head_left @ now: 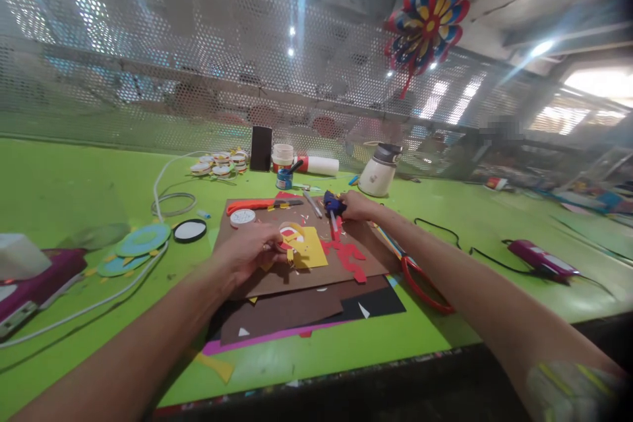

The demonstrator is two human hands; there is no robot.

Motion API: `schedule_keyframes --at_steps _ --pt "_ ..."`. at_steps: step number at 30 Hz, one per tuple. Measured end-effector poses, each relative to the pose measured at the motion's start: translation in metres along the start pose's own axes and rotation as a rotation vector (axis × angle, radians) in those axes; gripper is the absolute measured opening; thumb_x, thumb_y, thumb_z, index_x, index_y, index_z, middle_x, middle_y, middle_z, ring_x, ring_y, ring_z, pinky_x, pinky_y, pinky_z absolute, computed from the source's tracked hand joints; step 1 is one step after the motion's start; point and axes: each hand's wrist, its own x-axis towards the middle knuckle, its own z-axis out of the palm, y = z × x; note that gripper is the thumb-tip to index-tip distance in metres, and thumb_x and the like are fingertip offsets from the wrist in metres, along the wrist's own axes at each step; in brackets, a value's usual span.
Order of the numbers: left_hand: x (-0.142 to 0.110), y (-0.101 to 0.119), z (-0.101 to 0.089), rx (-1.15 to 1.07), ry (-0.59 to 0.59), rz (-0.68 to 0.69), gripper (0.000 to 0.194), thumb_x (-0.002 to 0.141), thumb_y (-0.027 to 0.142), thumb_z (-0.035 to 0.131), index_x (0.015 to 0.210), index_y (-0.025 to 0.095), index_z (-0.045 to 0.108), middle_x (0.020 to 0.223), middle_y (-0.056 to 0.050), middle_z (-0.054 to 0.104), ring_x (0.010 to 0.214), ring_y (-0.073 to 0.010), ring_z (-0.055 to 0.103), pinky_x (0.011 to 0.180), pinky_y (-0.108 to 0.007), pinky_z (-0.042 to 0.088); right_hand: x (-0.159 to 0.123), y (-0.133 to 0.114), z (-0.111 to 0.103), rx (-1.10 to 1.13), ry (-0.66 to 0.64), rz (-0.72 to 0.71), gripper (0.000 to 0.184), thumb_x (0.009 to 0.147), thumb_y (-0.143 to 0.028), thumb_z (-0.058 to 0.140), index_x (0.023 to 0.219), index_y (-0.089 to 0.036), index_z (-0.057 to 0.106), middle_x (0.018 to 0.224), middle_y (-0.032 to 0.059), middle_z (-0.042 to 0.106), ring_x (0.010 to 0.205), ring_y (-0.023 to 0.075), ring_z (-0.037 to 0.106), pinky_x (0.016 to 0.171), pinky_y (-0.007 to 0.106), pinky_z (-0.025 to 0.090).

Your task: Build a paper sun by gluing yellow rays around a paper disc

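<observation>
My left hand (254,249) pinches a small round paper craft piece (293,237) in yellow, red and white, with a tab hanging at its lower edge. It is held over a yellow paper sheet (314,247) on the brown cardboard (277,285). At the far right of the cardboard, my right hand (355,206) is closed around a dark blue glue gun (334,203), its fingers partly hidden. Red paper scraps (349,257) lie just in front of the gun. Left of it are a grey pen-like tool (312,205) and an orange-handled cutter (257,205).
Red-handled scissors (425,290) lie under my right forearm. Behind the cardboard stand a phone (261,148), a blue jar (284,179), a white tub (283,155) and a grey-white container (380,171). Purple power strips (541,259) with cables sit on both sides of the green table (163,316).
</observation>
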Motion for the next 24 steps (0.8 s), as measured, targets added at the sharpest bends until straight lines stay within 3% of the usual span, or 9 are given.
schedule_keyframes --at_steps 6,10,12,14,16,19,24 --pt "-0.001 0.003 0.000 0.022 0.018 0.044 0.017 0.055 -0.001 0.061 0.049 0.013 0.052 0.055 0.000 0.054 0.050 -0.0089 0.053 0.041 -0.018 0.049 -0.007 0.013 -0.018 0.251 0.149 -0.048 0.032 0.090 -0.032 0.058 0.116 -0.014 0.058 0.117 0.0071 0.060 0.099 0.0239 0.061 0.082 0.041 0.053" --pt "-0.002 0.004 0.001 0.022 0.030 0.063 0.016 0.053 0.000 0.061 0.049 0.012 0.053 0.055 0.002 0.052 0.049 -0.0089 0.052 0.041 -0.019 0.050 -0.032 0.021 -0.032 0.532 0.307 -0.099 0.031 0.077 -0.023 0.069 0.104 -0.010 0.062 0.097 0.0100 0.069 0.087 0.0226 0.065 0.073 0.031 0.052" --pt "-0.001 0.003 0.001 0.021 0.034 0.063 0.016 0.053 -0.001 0.060 0.049 0.013 0.052 0.054 0.002 0.050 0.049 -0.0088 0.051 0.040 -0.019 0.050 -0.048 0.018 -0.035 0.684 0.338 -0.153 0.026 0.080 -0.028 0.062 0.102 -0.012 0.061 0.094 0.0105 0.071 0.082 0.0201 0.067 0.069 0.029 0.053" --pt "0.000 0.001 0.001 0.023 0.032 0.061 0.016 0.053 -0.001 0.059 0.049 0.013 0.051 0.055 0.001 0.051 0.049 -0.0090 0.051 0.040 -0.019 0.050 -0.065 0.010 -0.035 0.813 0.342 -0.215 0.026 0.088 -0.035 0.051 0.098 -0.013 0.060 0.095 0.0123 0.071 0.082 0.0195 0.068 0.070 0.030 0.055" --pt "0.001 -0.001 0.001 0.027 0.029 0.062 0.016 0.054 -0.001 0.059 0.050 0.013 0.051 0.055 0.000 0.051 0.049 -0.0096 0.052 0.040 -0.019 0.051 -0.082 -0.001 -0.034 0.922 0.348 -0.263 0.037 0.092 -0.046 0.042 0.092 -0.014 0.061 0.091 0.0128 0.071 0.077 0.0189 0.068 0.070 0.032 0.055" --pt "0.001 -0.003 0.001 0.040 0.026 0.065 0.015 0.055 0.000 0.058 0.051 0.013 0.052 0.056 0.000 0.053 0.050 -0.0108 0.054 0.041 -0.020 0.051 -0.107 -0.018 -0.033 1.149 0.208 -0.396 0.039 0.086 -0.052 0.053 0.085 -0.014 0.064 0.085 0.0103 0.070 0.070 0.0174 0.067 0.070 0.033 0.054" --pt "0.002 -0.006 0.000 0.069 0.001 0.066 0.012 0.056 0.001 0.058 0.053 0.012 0.055 0.057 -0.001 0.054 0.049 -0.0108 0.055 0.042 -0.020 0.051 -0.133 -0.031 -0.026 0.867 0.075 -0.514 0.041 0.090 -0.049 0.049 0.078 -0.014 0.065 0.079 0.0071 0.067 0.075 0.0159 0.062 0.071 0.029 0.049"
